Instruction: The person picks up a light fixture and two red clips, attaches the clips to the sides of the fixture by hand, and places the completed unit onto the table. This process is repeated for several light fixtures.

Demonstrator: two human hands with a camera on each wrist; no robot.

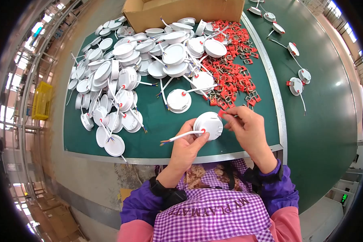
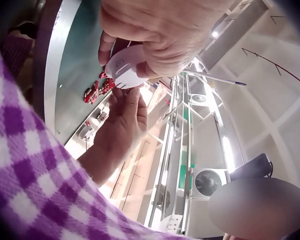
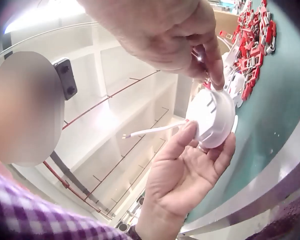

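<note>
Just over the near edge of the table, my left hand (image 1: 184, 150) grips a round white downlight (image 1: 211, 122) with its back turned up. The thumb presses beside the red grommet, where a white cable (image 1: 185, 136) comes out to the left and ends in bare-tipped wires. A small red spring clip (image 1: 222, 113) is pinched between thumb and forefinger of my right hand (image 1: 248, 127), right at the downlight's rim. In the right wrist view the side of the downlight (image 3: 210, 117) shows small raised ribs, and the right fingertips meet its upper edge.
A large heap of white downlights (image 1: 175, 54) with cables covers the table's left and back. Beside it lies a pile of red spring clips (image 1: 234, 78). A cardboard box (image 1: 181, 14) stands behind. On the green surface at right, several downlights (image 1: 296, 86) form a row beyond a metal edge (image 1: 270, 80).
</note>
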